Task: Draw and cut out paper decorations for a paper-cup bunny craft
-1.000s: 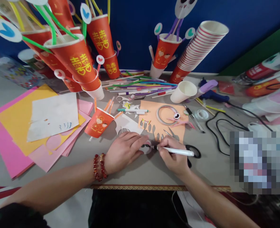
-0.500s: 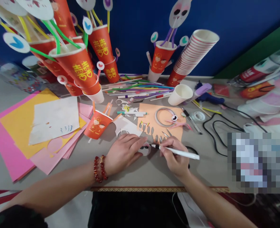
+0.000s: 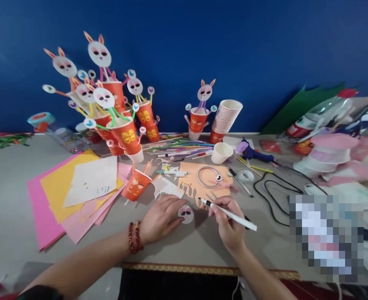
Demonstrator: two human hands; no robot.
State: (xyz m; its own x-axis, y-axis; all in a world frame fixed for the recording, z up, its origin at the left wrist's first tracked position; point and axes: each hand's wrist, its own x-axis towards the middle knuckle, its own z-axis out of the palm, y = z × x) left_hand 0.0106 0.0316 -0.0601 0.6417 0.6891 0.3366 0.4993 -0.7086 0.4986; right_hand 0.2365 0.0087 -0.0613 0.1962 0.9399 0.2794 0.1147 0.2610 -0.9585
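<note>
Paper face: a small round white cutout (image 3: 186, 213) with two dark eyes lay flat on the grey table (image 3: 12, 208), just in front of the orange sheet
Face and fingers: it sat right at the tips of the left fingers (image 3: 175, 203), touching or just beside them, and clear of the pen tip
Left hand: the left hand (image 3: 160, 218) rested palm down on the table, fingers spread loosely and gripping nothing, a red bead bracelet (image 3: 134, 236) on the wrist
Right hand: the right hand (image 3: 228, 219) had its fingers closed round a white pen (image 3: 230, 215), held in a writing grip
Pen: its dark tip pointed up and left, raised over the near edge of the orange sheet (image 3: 192, 183), to the right of the face
Orange sheet: cut notches showed along its near edge, with a ring of tape (image 3: 207, 176) lying on it
Left of the hands: a red paper cup (image 3: 136, 186) lay tipped on its side, beside a pile of pink and yellow paper (image 3: 55, 189)
Behind: loose coloured straws (image 3: 180, 148), a white cup (image 3: 221, 152), a stack of cups (image 3: 225, 117) and red cups with rabbit faces (image 3: 99, 54) on straws stood against the blue wall
Right: a blue glue gun (image 3: 254, 152) and a black cable (image 3: 273, 191)
</note>
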